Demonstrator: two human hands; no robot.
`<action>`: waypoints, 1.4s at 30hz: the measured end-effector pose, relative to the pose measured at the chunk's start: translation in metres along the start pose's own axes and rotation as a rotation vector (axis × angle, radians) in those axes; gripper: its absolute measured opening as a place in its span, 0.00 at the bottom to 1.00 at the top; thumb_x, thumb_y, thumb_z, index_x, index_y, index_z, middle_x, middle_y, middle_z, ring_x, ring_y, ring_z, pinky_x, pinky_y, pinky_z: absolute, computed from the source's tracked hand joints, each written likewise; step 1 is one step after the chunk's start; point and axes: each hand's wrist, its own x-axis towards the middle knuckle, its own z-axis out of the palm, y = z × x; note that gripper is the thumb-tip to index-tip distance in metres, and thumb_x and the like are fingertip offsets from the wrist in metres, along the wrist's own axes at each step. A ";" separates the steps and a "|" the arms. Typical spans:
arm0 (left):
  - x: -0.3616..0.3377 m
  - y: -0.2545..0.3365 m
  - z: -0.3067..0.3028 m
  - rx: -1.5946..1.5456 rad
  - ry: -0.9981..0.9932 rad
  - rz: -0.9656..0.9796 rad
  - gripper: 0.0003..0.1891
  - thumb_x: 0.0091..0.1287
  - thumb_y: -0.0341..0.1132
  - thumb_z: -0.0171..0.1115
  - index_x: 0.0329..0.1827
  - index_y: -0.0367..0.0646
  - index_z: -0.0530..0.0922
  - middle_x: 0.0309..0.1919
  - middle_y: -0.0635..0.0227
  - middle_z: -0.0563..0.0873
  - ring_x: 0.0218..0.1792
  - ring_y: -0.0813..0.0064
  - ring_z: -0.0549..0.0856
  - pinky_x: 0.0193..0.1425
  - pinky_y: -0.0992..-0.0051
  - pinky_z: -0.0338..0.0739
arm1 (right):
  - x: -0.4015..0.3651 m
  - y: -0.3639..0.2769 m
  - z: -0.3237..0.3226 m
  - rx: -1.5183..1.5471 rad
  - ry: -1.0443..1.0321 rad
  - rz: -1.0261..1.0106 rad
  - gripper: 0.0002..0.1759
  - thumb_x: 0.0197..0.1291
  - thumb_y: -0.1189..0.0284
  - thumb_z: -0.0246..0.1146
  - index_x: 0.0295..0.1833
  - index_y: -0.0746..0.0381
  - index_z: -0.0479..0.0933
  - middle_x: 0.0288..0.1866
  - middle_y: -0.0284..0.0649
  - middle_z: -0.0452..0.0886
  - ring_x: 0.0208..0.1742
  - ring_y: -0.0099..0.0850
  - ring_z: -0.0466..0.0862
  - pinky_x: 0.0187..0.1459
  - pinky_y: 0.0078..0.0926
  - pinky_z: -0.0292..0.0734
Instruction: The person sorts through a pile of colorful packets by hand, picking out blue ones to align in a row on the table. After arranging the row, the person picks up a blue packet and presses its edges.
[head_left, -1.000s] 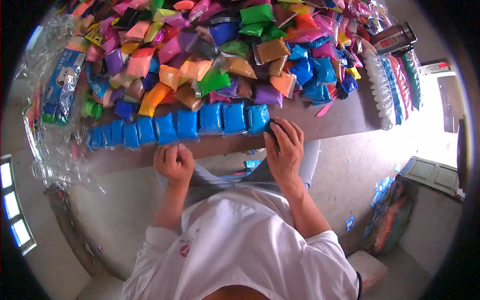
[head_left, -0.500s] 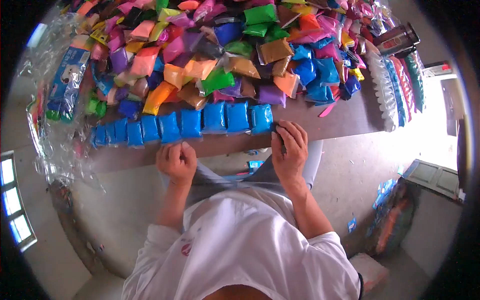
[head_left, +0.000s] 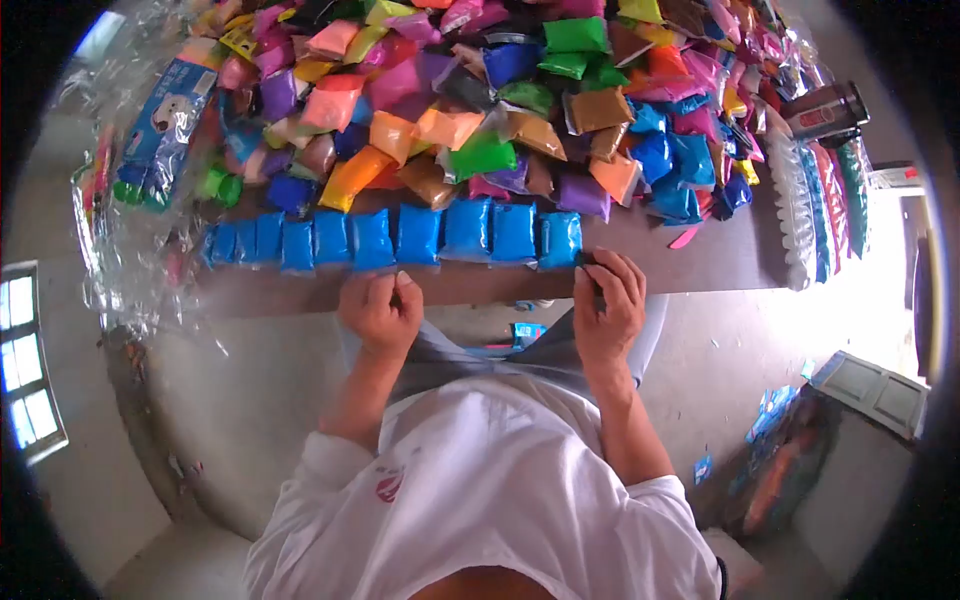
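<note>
A row of blue packets (head_left: pixel 418 235) lies along the near side of the brown table, each a small soft-filled clear pouch. My left hand (head_left: pixel 382 312) rests at the table's front edge below the middle of the row, fingers curled in, with nothing showing in them. At the right end of the row is the last blue packet (head_left: pixel 560 240), set slightly apart from its neighbour. My right hand (head_left: pixel 614 305) is at that packet's lower right corner, thumb and forefinger closed together there; the other fingers are bent.
Behind the row rises a heap of packets in many colours (head_left: pixel 465 155). Clear plastic wrapping with a blue bear-printed pack (head_left: pixel 165 125) lies left. At right are a dark cup (head_left: pixel 825 110) and long plastic strips (head_left: pixel 795 215). Blue wrappers (head_left: pixel 770 412) lie on the floor.
The whole view has shifted and turned slightly, so the table appears further right. Both hands keep nearly the same places against the row, and the blue packets have not visibly moved.
</note>
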 end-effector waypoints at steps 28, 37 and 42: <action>-0.004 -0.003 0.001 -0.087 0.024 -0.077 0.08 0.51 0.31 0.64 0.22 0.48 0.71 0.23 0.68 0.76 0.24 0.64 0.77 0.26 0.65 0.67 | 0.012 -0.007 0.012 -0.166 -0.130 -0.002 0.14 0.57 0.73 0.67 0.50 0.62 0.80 0.52 0.45 0.81 0.53 0.44 0.78 0.55 0.39 0.72; -0.006 -0.001 0.000 -0.118 -0.004 -0.115 0.06 0.52 0.32 0.63 0.28 0.46 0.74 0.25 0.68 0.79 0.25 0.64 0.78 0.26 0.65 0.68 | 0.011 -0.002 0.013 -0.155 -0.097 -0.068 0.12 0.60 0.76 0.65 0.49 0.63 0.80 0.51 0.45 0.81 0.52 0.43 0.79 0.54 0.40 0.73; -0.010 -0.003 0.005 -0.130 0.049 -0.114 0.06 0.52 0.32 0.63 0.25 0.46 0.73 0.24 0.68 0.79 0.24 0.63 0.78 0.27 0.65 0.68 | 0.010 -0.002 0.011 -0.138 -0.104 -0.039 0.11 0.61 0.75 0.63 0.49 0.64 0.80 0.52 0.46 0.81 0.52 0.43 0.79 0.54 0.40 0.73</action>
